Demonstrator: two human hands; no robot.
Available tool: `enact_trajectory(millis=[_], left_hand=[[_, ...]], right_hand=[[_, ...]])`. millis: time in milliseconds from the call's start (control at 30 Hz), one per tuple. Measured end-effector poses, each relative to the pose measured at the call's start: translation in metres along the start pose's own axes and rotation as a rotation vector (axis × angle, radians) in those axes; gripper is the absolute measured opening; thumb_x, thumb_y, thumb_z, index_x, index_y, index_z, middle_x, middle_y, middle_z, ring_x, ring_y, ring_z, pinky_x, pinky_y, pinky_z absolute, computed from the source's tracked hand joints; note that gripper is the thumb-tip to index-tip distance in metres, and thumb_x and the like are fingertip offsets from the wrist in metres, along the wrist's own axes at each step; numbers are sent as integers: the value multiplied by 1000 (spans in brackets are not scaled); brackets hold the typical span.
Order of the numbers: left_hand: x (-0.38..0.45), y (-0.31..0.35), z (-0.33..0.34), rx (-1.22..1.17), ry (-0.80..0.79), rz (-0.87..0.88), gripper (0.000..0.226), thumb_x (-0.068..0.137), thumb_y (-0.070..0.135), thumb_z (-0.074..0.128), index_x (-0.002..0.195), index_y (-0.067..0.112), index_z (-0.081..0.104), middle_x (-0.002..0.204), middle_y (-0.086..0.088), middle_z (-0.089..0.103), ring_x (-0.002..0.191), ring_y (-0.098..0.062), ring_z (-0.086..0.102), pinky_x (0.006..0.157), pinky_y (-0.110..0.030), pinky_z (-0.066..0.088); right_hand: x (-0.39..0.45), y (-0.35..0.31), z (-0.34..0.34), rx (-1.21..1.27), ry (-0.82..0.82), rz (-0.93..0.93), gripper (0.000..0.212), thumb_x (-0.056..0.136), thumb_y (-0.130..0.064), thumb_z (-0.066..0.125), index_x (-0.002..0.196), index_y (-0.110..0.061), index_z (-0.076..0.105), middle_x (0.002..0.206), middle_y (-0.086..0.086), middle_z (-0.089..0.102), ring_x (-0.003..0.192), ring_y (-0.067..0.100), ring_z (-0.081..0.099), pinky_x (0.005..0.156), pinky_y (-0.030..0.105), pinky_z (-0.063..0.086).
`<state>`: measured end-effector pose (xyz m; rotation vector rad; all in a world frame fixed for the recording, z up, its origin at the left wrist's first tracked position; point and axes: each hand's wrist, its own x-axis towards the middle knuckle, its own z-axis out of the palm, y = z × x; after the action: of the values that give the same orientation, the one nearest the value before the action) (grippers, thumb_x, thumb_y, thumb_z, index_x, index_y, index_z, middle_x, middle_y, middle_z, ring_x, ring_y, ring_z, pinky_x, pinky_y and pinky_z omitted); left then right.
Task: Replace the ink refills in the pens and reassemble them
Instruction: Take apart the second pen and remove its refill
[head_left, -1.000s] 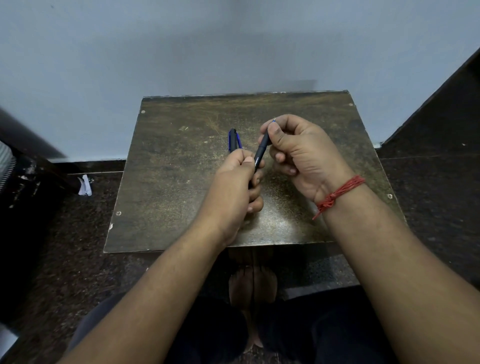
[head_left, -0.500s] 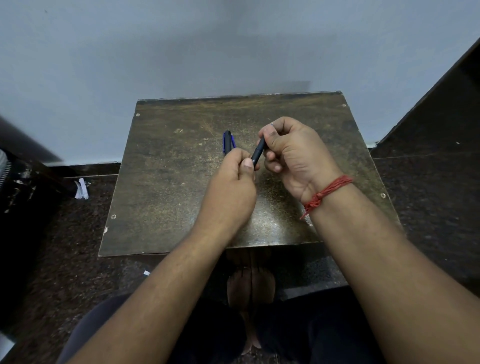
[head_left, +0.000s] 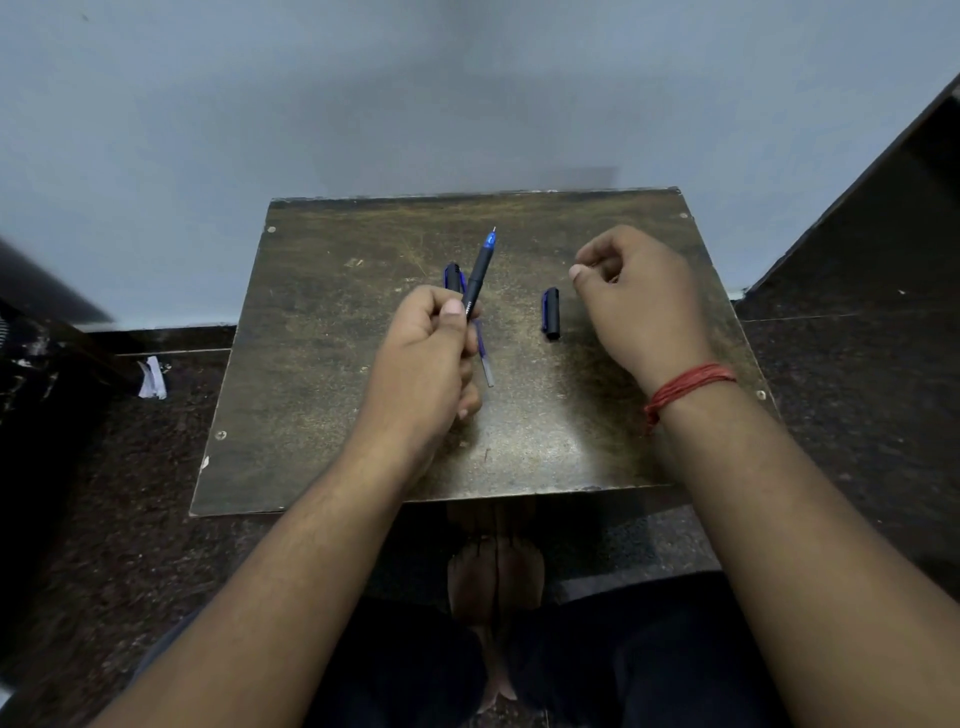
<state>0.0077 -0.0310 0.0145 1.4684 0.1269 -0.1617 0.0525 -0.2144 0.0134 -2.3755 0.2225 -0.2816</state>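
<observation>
worn brown table (head_left: 311, 415) — left hand (head_left: 426, 358) grips a black pen (head_left: 478, 275), tip up; right hand (head_left: 639, 291) loosely curled, empty, beside a cap (head_left: 551, 313).

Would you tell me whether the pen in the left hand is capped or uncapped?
Uncapped. The pen held by the left hand shows its bare blue tip, while a cap lies on the table.

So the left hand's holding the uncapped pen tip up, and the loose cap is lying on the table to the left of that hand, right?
Not quite. The left hand does hold the uncapped pen tip up, but the head view shows the loose cap lying on the table to that hand's right, between it and the right hand.
</observation>
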Motion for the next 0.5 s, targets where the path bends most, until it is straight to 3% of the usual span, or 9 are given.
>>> enact_trajectory(millis=[100, 233, 367, 500], left_hand=[[-1, 1, 1, -2, -5, -6, 19, 107, 19, 37, 93, 12, 48, 70, 1, 48, 45, -8, 28, 36, -22, 28], [-2, 1, 2, 15, -4, -16, 20, 107, 19, 38, 90, 14, 48, 70, 1, 47, 46, -8, 29, 36, -22, 29], [-2, 2, 2, 12, -5, -21, 20, 107, 19, 37, 90, 14, 47, 71, 1, 47, 46, -9, 29, 36, -22, 29], [-2, 2, 1, 13, -8, -26, 20, 107, 18, 38, 91, 13, 48, 72, 1, 47, 46, -7, 30, 36, -22, 30]], right_hand=[[-4, -8, 11, -152, -79, -53, 16, 92, -36, 64, 100, -23, 62, 95, -3, 66, 92, 19, 62, 80, 38, 53], [-11, -15, 23, -359, -117, -119, 28, 91, -36, 64, 111, -17, 57, 103, 2, 66, 109, 27, 56, 83, 37, 48], [-12, -19, 27, -379, -161, -114, 30, 92, -30, 63, 116, -14, 56, 107, 5, 65, 109, 27, 57, 84, 38, 49], [-9, -17, 29, -327, -205, -98, 22, 92, -29, 61, 109, -15, 66, 106, 6, 62, 100, 27, 60, 82, 37, 51]])
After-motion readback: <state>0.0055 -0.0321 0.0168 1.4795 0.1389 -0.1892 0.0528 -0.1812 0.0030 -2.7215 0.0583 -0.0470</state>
